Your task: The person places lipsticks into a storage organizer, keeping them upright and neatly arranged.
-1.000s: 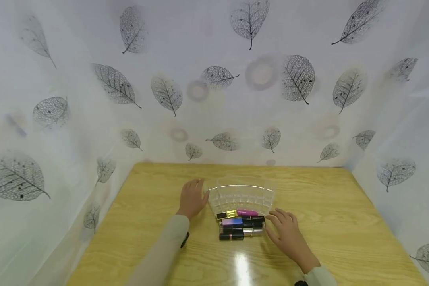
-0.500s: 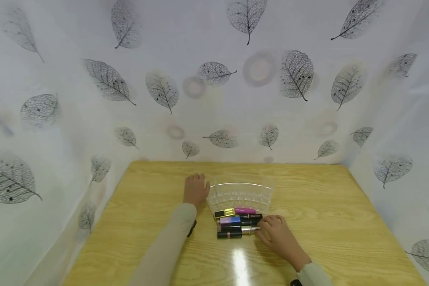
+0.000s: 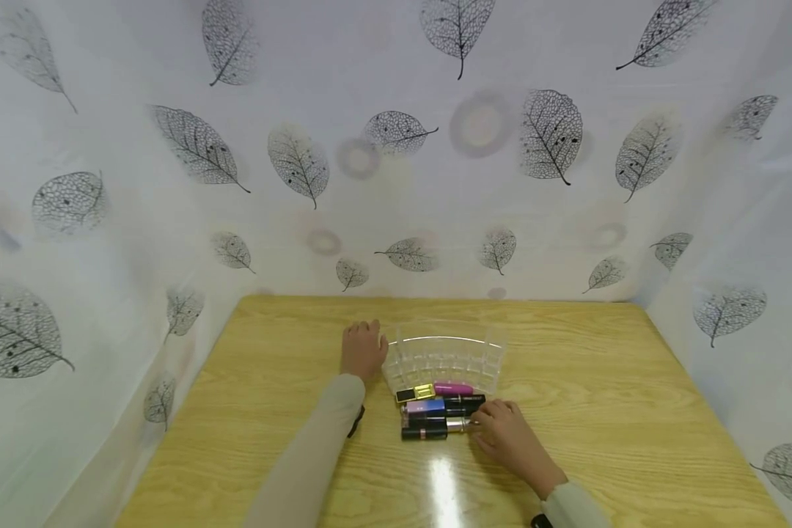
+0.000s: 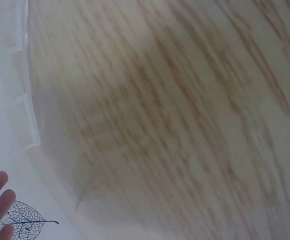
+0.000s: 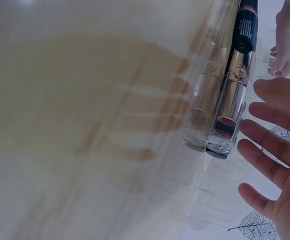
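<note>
In the head view my left hand [image 3: 363, 352] is at the left end of a clear plastic organizer [image 3: 445, 356]. Its relaxed fingers [image 4: 0, 205] hold nothing in the left wrist view. In front of the organizer lie several makeup tubes: a black and gold lipstick [image 3: 414, 394], a pink tube [image 3: 453, 389], a blue-to-pink tube [image 3: 425, 408], a black tube [image 3: 465, 401] and a black tube with a pink band [image 3: 424, 433]. My right hand [image 3: 501, 434] is at the right end of a clear-capped lipstick [image 5: 229, 105]. Spread fingers stand beside this lipstick in the right wrist view.
The wooden table [image 3: 607, 367] runs out to both sides of the organizer. A white leaf-printed curtain [image 3: 409, 198] encloses its back and sides. Light reflects off the glossy surface near the front.
My right hand has come left and slightly down to the clear-capped lipstick's end. The left hand has shifted slightly along the organizer's left end. The makeup tubes keep their arrangement.
</note>
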A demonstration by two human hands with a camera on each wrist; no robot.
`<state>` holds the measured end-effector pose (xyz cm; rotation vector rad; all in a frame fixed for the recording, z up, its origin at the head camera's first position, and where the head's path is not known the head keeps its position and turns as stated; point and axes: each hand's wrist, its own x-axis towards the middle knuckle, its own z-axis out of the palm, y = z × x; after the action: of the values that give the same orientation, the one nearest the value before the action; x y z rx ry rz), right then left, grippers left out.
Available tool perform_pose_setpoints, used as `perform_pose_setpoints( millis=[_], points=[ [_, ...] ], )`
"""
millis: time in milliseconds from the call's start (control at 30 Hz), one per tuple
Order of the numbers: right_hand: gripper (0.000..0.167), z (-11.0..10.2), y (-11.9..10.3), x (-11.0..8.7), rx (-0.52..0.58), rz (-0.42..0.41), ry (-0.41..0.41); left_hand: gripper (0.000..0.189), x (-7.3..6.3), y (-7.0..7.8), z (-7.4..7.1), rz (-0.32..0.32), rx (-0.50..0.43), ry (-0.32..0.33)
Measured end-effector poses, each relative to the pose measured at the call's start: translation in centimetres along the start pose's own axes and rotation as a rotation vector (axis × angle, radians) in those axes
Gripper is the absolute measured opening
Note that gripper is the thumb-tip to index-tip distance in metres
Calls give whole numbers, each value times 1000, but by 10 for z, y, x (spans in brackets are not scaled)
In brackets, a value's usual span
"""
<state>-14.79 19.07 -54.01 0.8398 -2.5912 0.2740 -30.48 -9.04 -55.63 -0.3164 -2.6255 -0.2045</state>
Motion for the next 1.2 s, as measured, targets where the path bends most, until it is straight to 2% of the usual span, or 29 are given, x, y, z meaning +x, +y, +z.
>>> perform_pose_setpoints(
  millis=[367,633,933,1100,1200],
  points=[
    [28,7,0,1,-39,10,4,25,-3,1,-1,-46,-65,-1],
    [29,6,-2,5,-29,7,17,25,-5,3,-5,-51,-54,-11],
    [26,6,-2,8,-40,23,-44,25,-2,3,-7,-66,-30,-44],
    [26,4,-1,9,-33,19,-83,15,1,3,-12,-70,26,-28],
    [24,5,-1,8,-25,30,-107,14,3,4,-16,-77,21,-24]
  ],
)
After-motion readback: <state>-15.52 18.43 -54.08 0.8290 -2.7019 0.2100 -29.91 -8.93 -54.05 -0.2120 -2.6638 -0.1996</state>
